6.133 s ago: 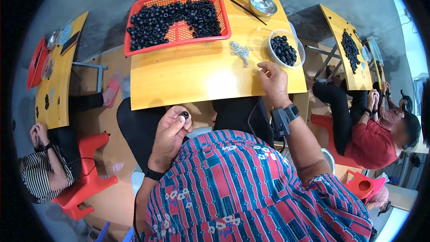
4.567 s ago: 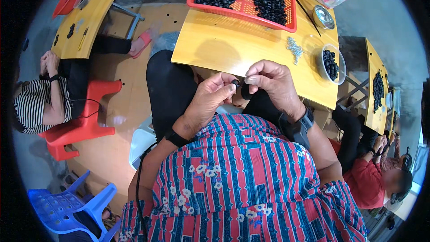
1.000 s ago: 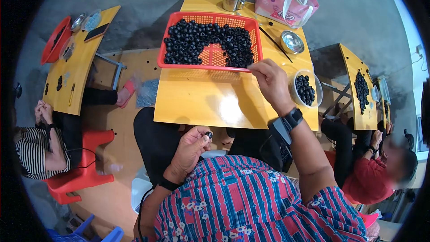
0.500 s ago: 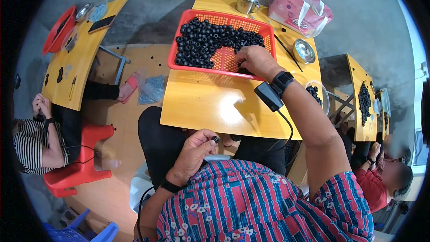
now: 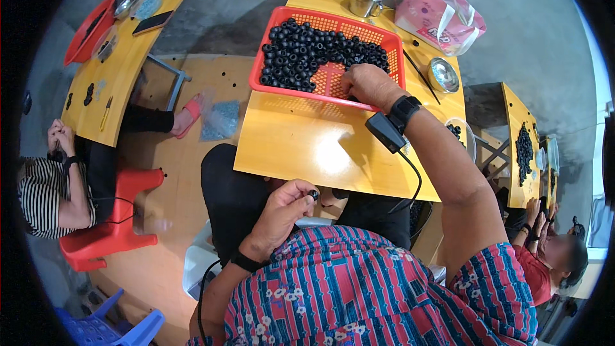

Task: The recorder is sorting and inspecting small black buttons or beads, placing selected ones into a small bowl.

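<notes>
Between the thumb and fingers of my left hand [image 5: 282, 211] is a small round black part [image 5: 313, 195] with a hole, held over my lap just off the table's near edge. My right hand [image 5: 373, 85] reaches into a red plastic basket [image 5: 288, 93] at its near right side. Its fingers are curled downward, and the fingertips are hidden, so anything in them does not show. Many small black ring-like parts [image 5: 288, 57] fill the left and far sides of the basket. Beside my right hand, a patch of the basket's red mesh bottom shows.
The basket stands on a yellow table [image 5: 288, 141]. Around it are a metal mug [image 5: 366, 1], a pink bag [image 5: 435, 13], a dark stick [image 5: 421, 75], a metal bowl [image 5: 443, 75] and a clear tub [image 5: 471, 138]. A cable hangs from my right wrist. Other people sit at side tables.
The whole view has shifted slightly. My right hand stays low in the basket with its fingers curled, and my left hand still holds the black part.
</notes>
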Demonstrator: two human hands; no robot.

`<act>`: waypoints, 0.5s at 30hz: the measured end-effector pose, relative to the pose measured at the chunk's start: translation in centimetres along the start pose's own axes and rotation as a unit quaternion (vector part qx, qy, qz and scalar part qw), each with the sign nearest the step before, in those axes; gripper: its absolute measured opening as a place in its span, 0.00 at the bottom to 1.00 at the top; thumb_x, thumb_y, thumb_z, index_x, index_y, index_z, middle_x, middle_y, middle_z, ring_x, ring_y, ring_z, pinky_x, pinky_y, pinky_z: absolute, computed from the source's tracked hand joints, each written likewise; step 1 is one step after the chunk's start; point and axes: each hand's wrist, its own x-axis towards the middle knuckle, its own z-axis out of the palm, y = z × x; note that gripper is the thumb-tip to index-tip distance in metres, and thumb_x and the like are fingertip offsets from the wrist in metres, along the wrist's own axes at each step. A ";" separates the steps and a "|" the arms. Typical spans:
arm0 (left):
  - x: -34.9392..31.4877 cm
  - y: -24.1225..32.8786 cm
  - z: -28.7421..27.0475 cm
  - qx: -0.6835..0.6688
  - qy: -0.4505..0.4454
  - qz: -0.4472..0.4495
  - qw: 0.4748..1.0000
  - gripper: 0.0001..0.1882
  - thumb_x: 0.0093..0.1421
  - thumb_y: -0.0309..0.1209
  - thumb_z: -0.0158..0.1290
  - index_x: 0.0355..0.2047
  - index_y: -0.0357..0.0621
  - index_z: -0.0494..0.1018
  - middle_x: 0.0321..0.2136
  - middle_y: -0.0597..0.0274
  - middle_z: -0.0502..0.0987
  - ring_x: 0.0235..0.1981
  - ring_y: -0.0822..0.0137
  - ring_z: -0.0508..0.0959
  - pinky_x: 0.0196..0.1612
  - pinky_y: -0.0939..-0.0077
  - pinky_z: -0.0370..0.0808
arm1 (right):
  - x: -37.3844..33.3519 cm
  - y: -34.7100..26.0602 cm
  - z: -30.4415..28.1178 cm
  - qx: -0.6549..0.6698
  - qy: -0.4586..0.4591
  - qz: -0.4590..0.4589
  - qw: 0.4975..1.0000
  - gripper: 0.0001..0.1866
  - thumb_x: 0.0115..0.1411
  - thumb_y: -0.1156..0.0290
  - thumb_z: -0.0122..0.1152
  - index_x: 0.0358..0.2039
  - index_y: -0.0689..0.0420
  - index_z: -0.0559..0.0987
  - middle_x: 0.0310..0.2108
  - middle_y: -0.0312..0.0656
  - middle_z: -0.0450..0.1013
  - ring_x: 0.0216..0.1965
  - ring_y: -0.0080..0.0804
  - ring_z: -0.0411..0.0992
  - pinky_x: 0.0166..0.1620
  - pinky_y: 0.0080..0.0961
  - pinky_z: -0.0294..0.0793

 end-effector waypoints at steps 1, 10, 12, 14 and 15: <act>0.0 0.0 -0.1 -0.002 0.000 -0.003 1.000 0.08 0.60 0.29 0.51 0.39 0.42 0.68 0.32 0.67 0.70 0.30 0.74 0.71 0.37 0.80 0.69 | 0.0 0.0 0.0 -0.003 0.000 -0.003 1.000 0.07 0.47 0.76 0.54 0.27 0.55 0.79 0.28 0.48 0.75 0.34 0.46 0.74 0.38 0.38 0.73; -0.1 -0.3 -0.3 -0.009 -0.013 0.005 1.000 0.08 0.60 0.29 0.51 0.39 0.42 0.69 0.32 0.67 0.71 0.31 0.74 0.72 0.37 0.80 0.70 | 0.0 0.2 0.0 -0.017 0.030 -0.027 0.999 0.06 0.49 0.74 0.54 0.27 0.57 0.78 0.29 0.49 0.75 0.36 0.46 0.73 0.40 0.38 0.73; -0.1 -0.3 -0.3 -0.009 -0.016 0.008 1.000 0.08 0.60 0.29 0.51 0.39 0.42 0.69 0.32 0.67 0.71 0.31 0.75 0.72 0.37 0.80 0.70 | 0.0 0.4 0.1 -0.018 0.032 -0.027 0.999 0.06 0.49 0.74 0.54 0.27 0.56 0.79 0.29 0.48 0.75 0.35 0.46 0.74 0.39 0.38 0.73; 0.0 -0.3 -0.3 -0.005 -0.023 0.013 1.000 0.08 0.60 0.29 0.51 0.39 0.42 0.69 0.32 0.67 0.71 0.30 0.75 0.72 0.37 0.80 0.70 | 0.0 0.6 0.2 -0.019 0.034 -0.027 0.999 0.07 0.49 0.73 0.54 0.27 0.54 0.80 0.28 0.47 0.75 0.35 0.45 0.74 0.39 0.38 0.73; 0.0 -0.2 -0.4 -0.006 -0.022 0.014 1.000 0.08 0.60 0.29 0.51 0.39 0.42 0.69 0.32 0.67 0.71 0.30 0.75 0.72 0.37 0.80 0.70 | 0.1 0.4 0.2 -0.026 0.022 -0.014 0.999 0.07 0.48 0.73 0.54 0.27 0.53 0.80 0.28 0.47 0.76 0.34 0.45 0.74 0.38 0.38 0.73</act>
